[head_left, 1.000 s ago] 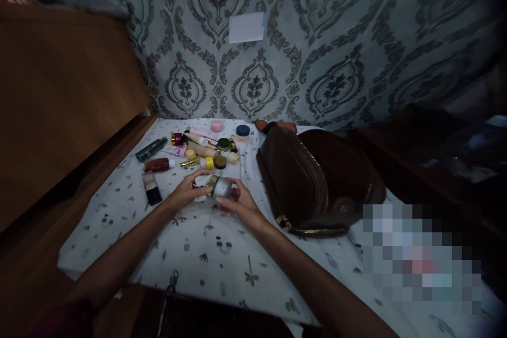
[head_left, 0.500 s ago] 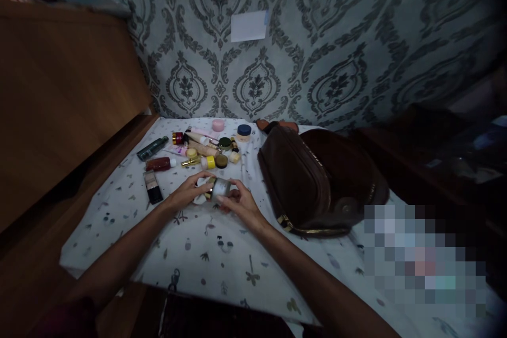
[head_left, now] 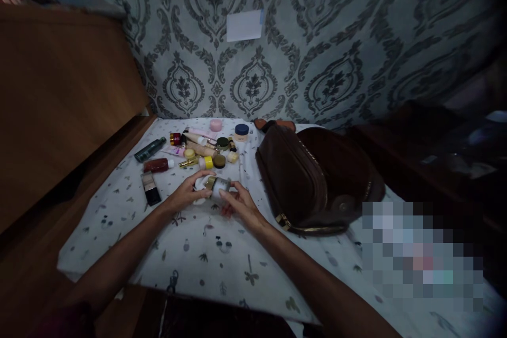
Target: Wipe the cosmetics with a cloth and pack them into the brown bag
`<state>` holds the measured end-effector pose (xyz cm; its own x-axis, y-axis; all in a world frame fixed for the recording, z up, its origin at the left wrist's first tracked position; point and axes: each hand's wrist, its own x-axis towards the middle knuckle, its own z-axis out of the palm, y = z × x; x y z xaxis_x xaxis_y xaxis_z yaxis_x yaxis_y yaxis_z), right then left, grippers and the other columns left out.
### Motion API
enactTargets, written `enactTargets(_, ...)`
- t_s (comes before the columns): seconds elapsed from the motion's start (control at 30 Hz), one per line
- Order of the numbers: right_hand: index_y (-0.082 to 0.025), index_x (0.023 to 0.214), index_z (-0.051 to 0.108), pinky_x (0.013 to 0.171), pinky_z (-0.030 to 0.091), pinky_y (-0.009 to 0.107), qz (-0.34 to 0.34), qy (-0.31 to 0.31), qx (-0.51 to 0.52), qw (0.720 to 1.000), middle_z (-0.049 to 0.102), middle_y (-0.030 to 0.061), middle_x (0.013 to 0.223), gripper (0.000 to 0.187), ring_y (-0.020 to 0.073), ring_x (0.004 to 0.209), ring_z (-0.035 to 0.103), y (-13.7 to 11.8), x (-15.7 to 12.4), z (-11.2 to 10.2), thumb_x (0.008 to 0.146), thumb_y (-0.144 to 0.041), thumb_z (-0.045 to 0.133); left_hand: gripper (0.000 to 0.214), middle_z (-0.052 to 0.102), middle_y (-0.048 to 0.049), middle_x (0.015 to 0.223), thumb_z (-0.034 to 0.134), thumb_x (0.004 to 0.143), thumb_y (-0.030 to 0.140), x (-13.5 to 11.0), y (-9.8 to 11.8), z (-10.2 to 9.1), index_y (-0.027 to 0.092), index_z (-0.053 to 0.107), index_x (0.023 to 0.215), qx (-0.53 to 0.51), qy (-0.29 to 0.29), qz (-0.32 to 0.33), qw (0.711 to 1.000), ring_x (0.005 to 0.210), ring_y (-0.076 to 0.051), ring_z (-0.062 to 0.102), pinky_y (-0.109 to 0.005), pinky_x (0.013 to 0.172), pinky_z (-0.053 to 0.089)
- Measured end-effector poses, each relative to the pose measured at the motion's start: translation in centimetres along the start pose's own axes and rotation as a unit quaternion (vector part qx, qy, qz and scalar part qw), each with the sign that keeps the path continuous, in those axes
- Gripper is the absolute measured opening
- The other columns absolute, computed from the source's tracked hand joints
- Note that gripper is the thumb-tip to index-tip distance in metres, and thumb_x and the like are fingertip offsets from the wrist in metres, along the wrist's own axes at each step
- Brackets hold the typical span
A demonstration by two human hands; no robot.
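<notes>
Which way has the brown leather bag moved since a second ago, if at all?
No. The brown leather bag keeps the same gap from the blue-lidded round jar.

Brown leather bag [head_left: 309, 179] on white leaf-printed cloth [head_left: 214, 259]; black rectangular compact [head_left: 151, 194], dark red bottle [head_left: 156, 165], dark green tube [head_left: 149, 149], pink round jar [head_left: 215, 124]; white paper slip [head_left: 243, 25] on grey damask wallpaper [head_left: 336, 37].

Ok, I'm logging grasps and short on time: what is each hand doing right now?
Left hand: closed on a white piece, cloth or pad, held against the silver jar.
Right hand: closed, holding the silver jar.
</notes>
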<state>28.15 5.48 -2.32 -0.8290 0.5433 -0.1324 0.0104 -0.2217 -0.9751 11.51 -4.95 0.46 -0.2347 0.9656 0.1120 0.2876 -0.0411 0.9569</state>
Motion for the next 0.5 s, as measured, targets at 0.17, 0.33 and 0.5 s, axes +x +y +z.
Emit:
enactTargets(0.17,-0.022,0.099,0.041,0.037,0.041,0.021,0.012,-0.014,-0.022,1.0,0.06,-0.006,0.054,0.062,0.0141,0.041,0.059,-0.26,-0.22,-0.18,0.068,-0.069,0.068,0.053,0.065,-0.0081,0.115,0.071,0.077,0.044,-0.09,-0.04,0.01,0.016,0.06,0.121,0.028,0.007,0.025,0.999,0.114,-0.028,0.056,-0.034,0.097,0.043)
enactTargets(0.33,-0.022,0.095,0.041,0.035,0.039,0.02,0.032,-0.023,-0.014,0.999,0.064,-0.0036,0.055,0.062,0.0141,0.04,0.059,-0.52,-0.2,-0.12,0.068,-0.072,0.065,0.045,0.061,-0.009,0.125,0.065,0.085,0.043,-0.02,-0.57,0.14,0.019,0.06,0.123,0.084,0.019,0.083,0.993,0.118,-0.027,0.054,-0.037,0.104,0.039)
enactTargets(0.5,-0.022,0.088,0.042,0.034,0.038,0.018,0.037,-0.024,0.007,0.999,0.066,-0.0019,0.056,0.055,0.0136,0.04,0.06,-0.67,-0.41,0.0,0.072,-0.069,0.063,0.034,0.064,-0.009,0.114,0.058,0.092,0.04,-0.12,-0.5,0.33,0.02,0.064,0.119,0.162,0.037,0.159,0.973,0.109,-0.024,0.058,-0.037,0.098,0.044)
